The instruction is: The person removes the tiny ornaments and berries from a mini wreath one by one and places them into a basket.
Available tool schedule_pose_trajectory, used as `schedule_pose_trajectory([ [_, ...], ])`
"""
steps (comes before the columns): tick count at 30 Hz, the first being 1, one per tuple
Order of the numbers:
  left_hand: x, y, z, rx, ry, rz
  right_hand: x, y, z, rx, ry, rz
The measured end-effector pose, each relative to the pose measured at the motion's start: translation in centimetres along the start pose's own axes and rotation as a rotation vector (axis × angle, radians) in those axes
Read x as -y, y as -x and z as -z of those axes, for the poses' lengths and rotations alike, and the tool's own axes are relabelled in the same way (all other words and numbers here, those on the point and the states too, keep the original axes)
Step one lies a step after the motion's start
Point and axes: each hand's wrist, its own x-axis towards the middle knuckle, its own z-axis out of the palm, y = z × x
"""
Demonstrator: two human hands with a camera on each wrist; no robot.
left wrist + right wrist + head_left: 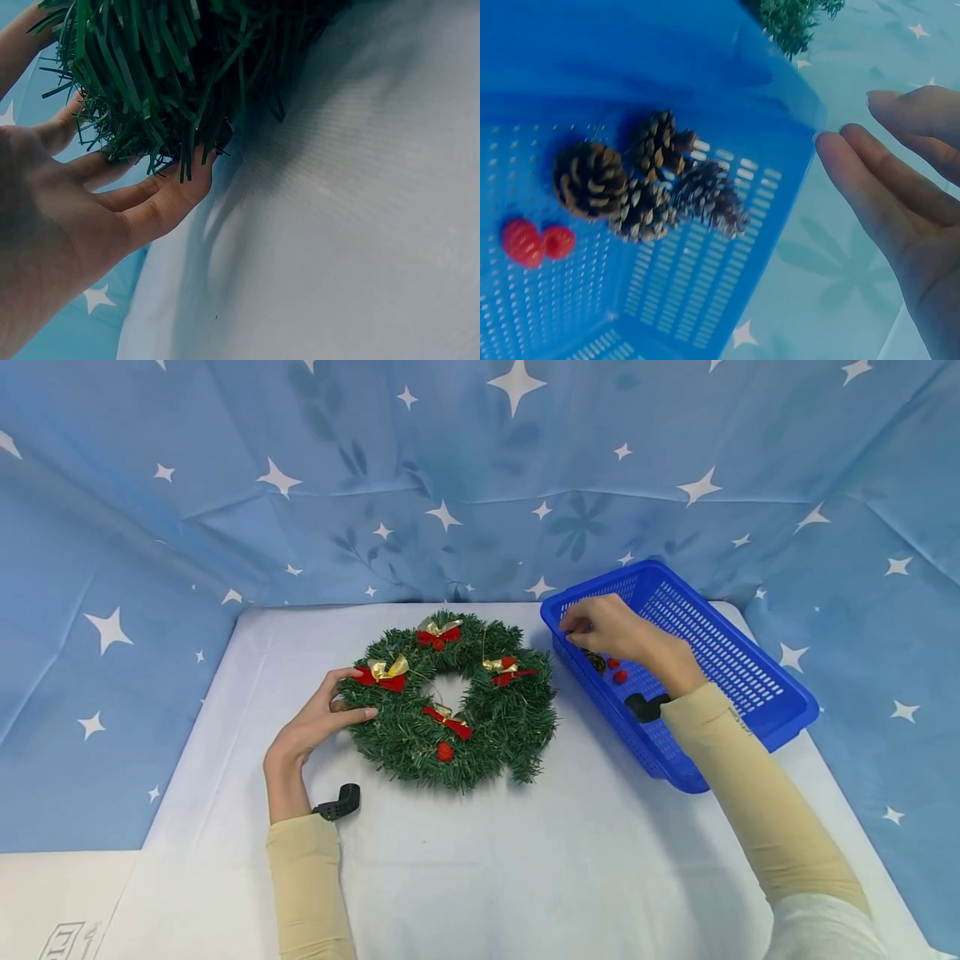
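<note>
A green artificial wreath point(517, 718) lies on the white-covered table, with red bows, gold ribbons and red berries on it. My left hand point(315, 722) grips its left edge, thumb on top. In the left wrist view, the fingers point(176, 202) curl against the underside of the wreath point(172, 82). My right hand point(622, 631) is over the near-left corner of a blue plastic basket point(780, 706). Its thumb and fingers point(870, 187) stand apart with nothing between them in the right wrist view. Inside the basket are several pine cones point(589, 180) and two red berries point(523, 242).
The basket stands at the table's right side, with its raised rim point(600, 702) towards the wreath. Blue cloth point(480, 527) with white stars hangs behind the table and on both sides. White cloth point(480, 868) covers the table in front of the wreath.
</note>
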Motion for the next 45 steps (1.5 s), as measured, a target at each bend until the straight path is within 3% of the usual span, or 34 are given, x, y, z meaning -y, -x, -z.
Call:
schedule_pose_trajectory([
  [18,0.2,0.1,0.1,-0.009,-0.002,0.002,2.1,-2.7,-2.6,0.079,-0.029,0.077],
  [25,0.1,0.2,0.2,-0.009,0.005,0.002,2.6,-3.4,-3.5,0.116,-0.085,0.066],
  [33,0.1,0.1,0.1,-0.006,0.001,0.006,3.2,-4.1,-4.7,0.163,-0.076,0.088],
  [45,0.3,-0.2,0.0,-0.004,0.012,-0.002,3.7,-4.9,-5.7,0.173,-0.081,0.109],
])
